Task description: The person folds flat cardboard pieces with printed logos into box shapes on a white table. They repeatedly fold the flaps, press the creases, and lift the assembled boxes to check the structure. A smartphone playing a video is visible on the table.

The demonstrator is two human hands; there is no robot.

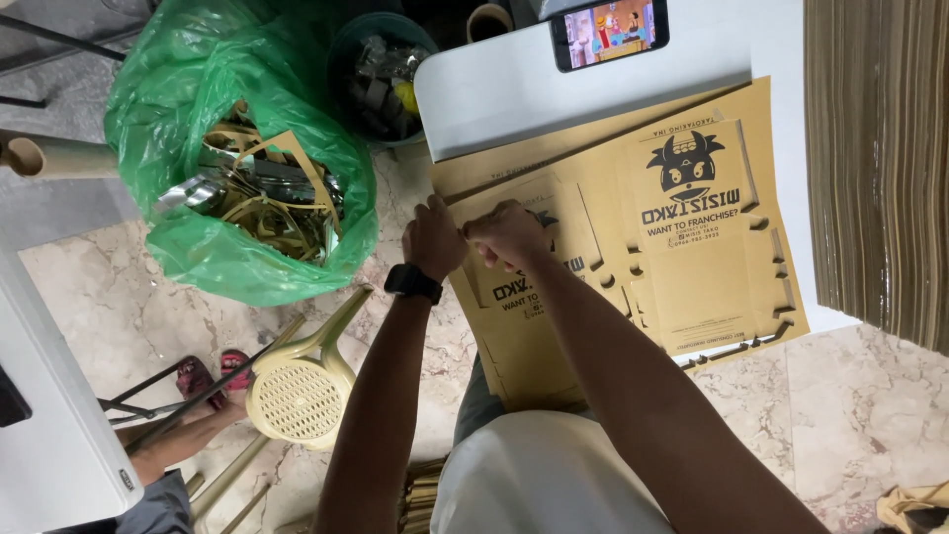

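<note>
Both arms are stretched forward from the body, and the two hands are brought together at the near left edge of a die-cut cardboard box blank (514, 307). The left hand (432, 240), with a black watch (413, 283) on its wrist, is clenched on the blank's edge, knuckles upward. The right hand (507, 233) is closed in a pinch on the same edge, just beside the left, the two nearly touching. The held blank is tilted off the edge of a white table (554, 94), partly over the person's lap. A stack of flat printed blanks (692, 237) is seen lying on the table beside it, and a phone (608, 32) with a lit screen rests at the far edge. A tall pile of brown cardboard sheets (875, 168) stands at the right. On the marble floor (109, 297), a green plastic bag (198, 99) filled with cardboard offcuts is placed at the left, near a cream plastic stool (301, 391). Another person's foot in a red sandal (203, 376) is visible beside the stool.
</note>
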